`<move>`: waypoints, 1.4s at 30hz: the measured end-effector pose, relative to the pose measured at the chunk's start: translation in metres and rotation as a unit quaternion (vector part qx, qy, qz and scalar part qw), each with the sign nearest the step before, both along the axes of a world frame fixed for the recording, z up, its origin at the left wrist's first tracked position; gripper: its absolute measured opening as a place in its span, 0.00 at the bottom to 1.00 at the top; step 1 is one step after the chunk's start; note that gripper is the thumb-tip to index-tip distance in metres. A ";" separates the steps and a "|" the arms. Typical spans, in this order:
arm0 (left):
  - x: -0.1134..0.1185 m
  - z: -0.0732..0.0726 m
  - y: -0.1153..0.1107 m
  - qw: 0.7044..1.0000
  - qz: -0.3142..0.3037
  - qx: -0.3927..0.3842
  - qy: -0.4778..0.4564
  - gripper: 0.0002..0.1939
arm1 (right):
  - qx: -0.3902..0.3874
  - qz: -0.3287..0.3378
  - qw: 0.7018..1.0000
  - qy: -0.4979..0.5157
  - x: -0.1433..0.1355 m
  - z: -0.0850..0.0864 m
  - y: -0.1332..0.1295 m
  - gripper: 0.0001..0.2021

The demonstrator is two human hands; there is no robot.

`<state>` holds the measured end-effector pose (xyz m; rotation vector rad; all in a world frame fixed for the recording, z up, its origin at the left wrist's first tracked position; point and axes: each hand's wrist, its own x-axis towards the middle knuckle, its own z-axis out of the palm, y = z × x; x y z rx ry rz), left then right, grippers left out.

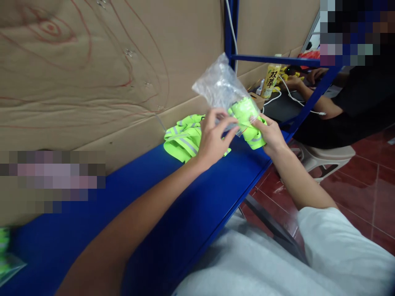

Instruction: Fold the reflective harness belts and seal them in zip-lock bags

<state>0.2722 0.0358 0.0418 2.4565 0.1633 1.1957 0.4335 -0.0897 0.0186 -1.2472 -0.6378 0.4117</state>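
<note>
In my right hand (pixel 270 133) is a folded neon-yellow reflective vest (pixel 254 137), part of it inside a clear plastic bag (pixel 220 80). The thumb presses on the folded cloth and the fingers go behind it. My left hand (pixel 216 137) is at the bag's opening, with its fingers bent around the edge of the plastic. The bag's far end sticks up, crumpled, toward the cardboard wall. Behind my left hand, more neon-yellow vests with grey stripes (pixel 182 137) lie loosely heaped on the blue table (pixel 197 209).
Another bagged neon piece (pixel 8 259) lies at the near left. A cardboard wall (pixel 123 61) with red drawn lines backs the table. Blue frame bars (pixel 277 61) stand at the right. Beyond them are a yellow bottle (pixel 271 80), white cables, a stool (pixel 327 158) and a co-worker's arm (pixel 321 100).
</note>
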 end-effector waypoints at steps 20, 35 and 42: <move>-0.089 -0.012 -0.001 0.710 -0.186 -0.664 -0.143 0.18 | -0.014 0.056 0.971 -0.233 -0.117 -0.007 0.075 0.31; -0.173 -0.030 -0.040 0.688 -0.097 -0.704 -0.150 0.26 | 0.059 0.137 0.925 -0.349 -0.193 0.000 0.102 0.27; -0.232 -0.059 -0.062 0.645 -0.004 -0.747 -0.161 0.17 | 0.079 0.321 0.871 -0.364 -0.237 -0.028 0.088 0.07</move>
